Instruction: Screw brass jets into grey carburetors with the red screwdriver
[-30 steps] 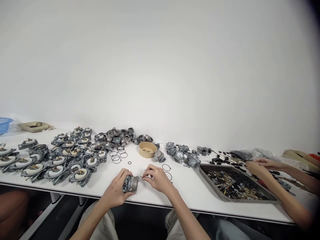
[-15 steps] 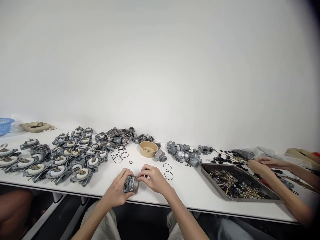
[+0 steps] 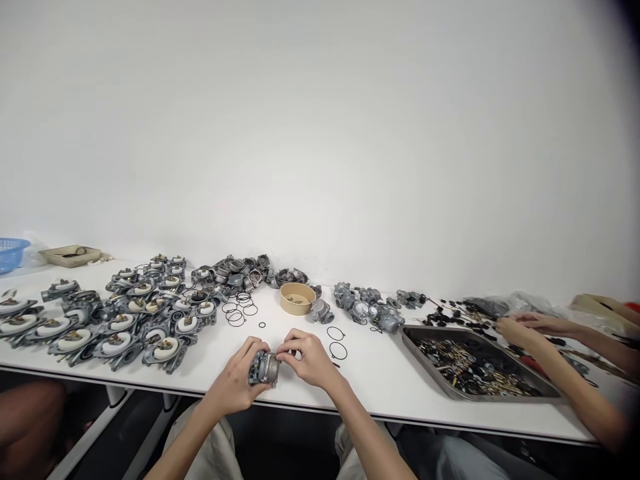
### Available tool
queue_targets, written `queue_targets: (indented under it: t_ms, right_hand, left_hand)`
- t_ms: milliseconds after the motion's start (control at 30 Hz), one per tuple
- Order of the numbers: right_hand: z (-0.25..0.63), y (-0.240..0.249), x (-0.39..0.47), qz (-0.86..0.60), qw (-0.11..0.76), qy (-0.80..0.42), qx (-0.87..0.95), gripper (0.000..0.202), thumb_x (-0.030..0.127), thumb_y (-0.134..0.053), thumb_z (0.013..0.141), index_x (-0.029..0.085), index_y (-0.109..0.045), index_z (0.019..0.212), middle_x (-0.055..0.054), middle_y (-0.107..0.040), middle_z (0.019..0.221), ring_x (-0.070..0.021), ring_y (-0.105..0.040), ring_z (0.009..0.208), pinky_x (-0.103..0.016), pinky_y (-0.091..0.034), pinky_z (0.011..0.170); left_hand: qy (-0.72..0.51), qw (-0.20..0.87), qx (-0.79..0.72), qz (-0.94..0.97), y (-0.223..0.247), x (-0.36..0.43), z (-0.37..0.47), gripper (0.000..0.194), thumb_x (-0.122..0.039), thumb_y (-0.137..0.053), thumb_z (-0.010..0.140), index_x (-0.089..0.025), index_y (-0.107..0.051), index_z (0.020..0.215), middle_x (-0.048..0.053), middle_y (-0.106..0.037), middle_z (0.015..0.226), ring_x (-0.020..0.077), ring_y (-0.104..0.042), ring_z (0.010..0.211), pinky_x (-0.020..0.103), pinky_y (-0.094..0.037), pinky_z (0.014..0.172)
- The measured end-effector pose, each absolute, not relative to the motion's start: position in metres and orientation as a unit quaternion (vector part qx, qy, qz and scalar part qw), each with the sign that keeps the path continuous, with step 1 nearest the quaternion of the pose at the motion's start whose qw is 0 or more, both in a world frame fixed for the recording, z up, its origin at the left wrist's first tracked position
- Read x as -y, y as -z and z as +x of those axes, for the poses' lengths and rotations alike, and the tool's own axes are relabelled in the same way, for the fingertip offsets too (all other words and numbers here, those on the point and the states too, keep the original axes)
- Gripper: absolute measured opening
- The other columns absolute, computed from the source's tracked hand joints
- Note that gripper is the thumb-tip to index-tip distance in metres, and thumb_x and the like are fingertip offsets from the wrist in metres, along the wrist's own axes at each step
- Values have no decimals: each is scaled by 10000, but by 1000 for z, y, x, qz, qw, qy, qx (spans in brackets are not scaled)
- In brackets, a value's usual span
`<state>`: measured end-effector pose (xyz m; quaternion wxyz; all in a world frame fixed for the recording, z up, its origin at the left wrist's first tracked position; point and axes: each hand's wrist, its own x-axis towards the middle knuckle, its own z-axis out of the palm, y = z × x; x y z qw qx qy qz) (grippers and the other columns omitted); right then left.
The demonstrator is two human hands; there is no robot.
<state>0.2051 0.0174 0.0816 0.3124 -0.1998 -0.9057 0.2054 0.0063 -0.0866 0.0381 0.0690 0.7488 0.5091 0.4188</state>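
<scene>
My left hand (image 3: pixel 234 378) is wrapped round a grey metal carburetor (image 3: pixel 265 369), held just above the table near its front edge. Thumb and fingers of my right hand (image 3: pixel 305 357) are pinched together at the carburetor's upper right edge; whatever small piece they hold is too small to make out. Black rubber rings (image 3: pixel 240 309) lie beyond my left hand, with a smaller O-ring (image 3: pixel 262 325) nearer. Two more thin rings (image 3: pixel 338 351) rest right of my right hand. A round tan tub (image 3: pixel 297 299) with small pieces in it stands behind my hands.
Many carburetor bodies with white floats (image 3: pixel 116 342) cover the table's left. Metal bowls (image 3: pixel 240 272) are heaped at the back, more carburetors (image 3: pixel 367 310) right of the tub. A steel tray (image 3: pixel 430 363) of small brass and black parts sits right, beside a co-worker's hands (image 3: pixel 525 328).
Both hands keep their grip on the carburetor, with barely any movement. A small dark piece now shows on the table beside my right wrist.
</scene>
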Motion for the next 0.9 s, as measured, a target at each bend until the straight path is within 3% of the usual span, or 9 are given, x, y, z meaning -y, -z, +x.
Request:
queue_targets:
  t_ms: [633, 733, 900]
  right_hand:
    - [198, -72, -19, -215, 338, -269, 876, 87, 247, -762, 843, 282, -832, 881, -12, -712, 838, -160, -648, 782, -262, -482, 727]
    - [194, -74, -28, -213, 314, -319, 869, 55, 282, -823, 781, 260, -835, 830, -16, -708, 813, -157, -621, 741, -259, -472, 678]
    - [183, -85, -45, -203, 254, -377, 867, 218, 363, -920, 624, 198, -815, 719, 0, -668, 677, -129, -514, 622, -243, -379, 548]
  left_hand:
    - [-415, 78, -516, 746, -39, 87, 5, 485, -181, -733, 762, -260, -500, 1181, 81, -519, 1165, 287, -574, 1069, 373, -495, 893]
    - [-407, 78, -514, 751, -36, 87, 4, 476, -160, -731, 761, -257, -496, 1163, 91, -508, 1193, 304, -558, 1121, 397, -483, 926]
    - [-398, 71, -516, 755, -33, 88, 4, 465, -166, -730, 773, -260, -496, 1164, 100, -492, 1243, 323, -544, 1174, 424, -471, 958]
